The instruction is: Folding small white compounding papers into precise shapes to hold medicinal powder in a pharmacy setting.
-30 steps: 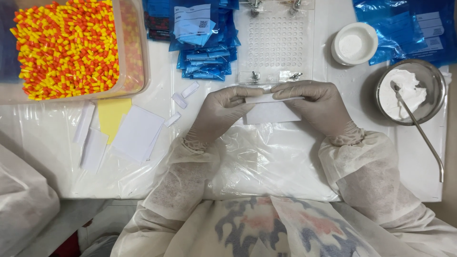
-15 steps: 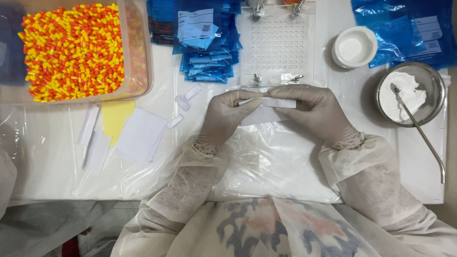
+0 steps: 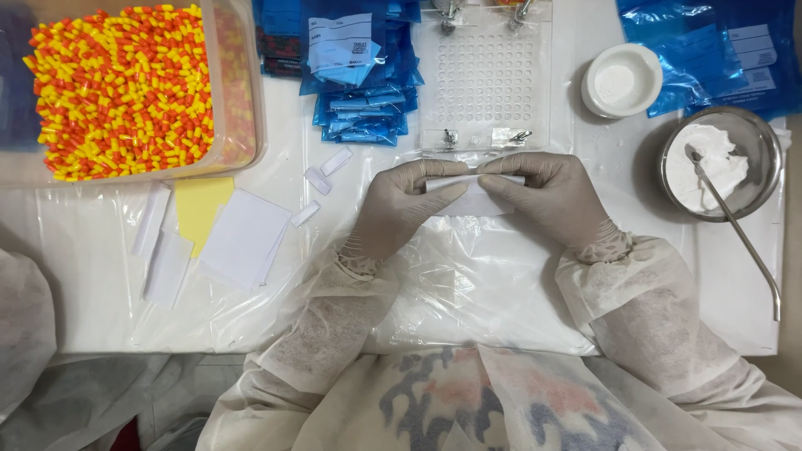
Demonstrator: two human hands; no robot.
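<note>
two gloved hands, left hand and right hand, pinched a flat white paper slip just below the perforated clear capsule tray.

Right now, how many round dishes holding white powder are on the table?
2. A small white bowl sits at the top right, beside the clear perforated tray. A larger metal bowl with a long spoon is just below it, near the right hand.
</note>
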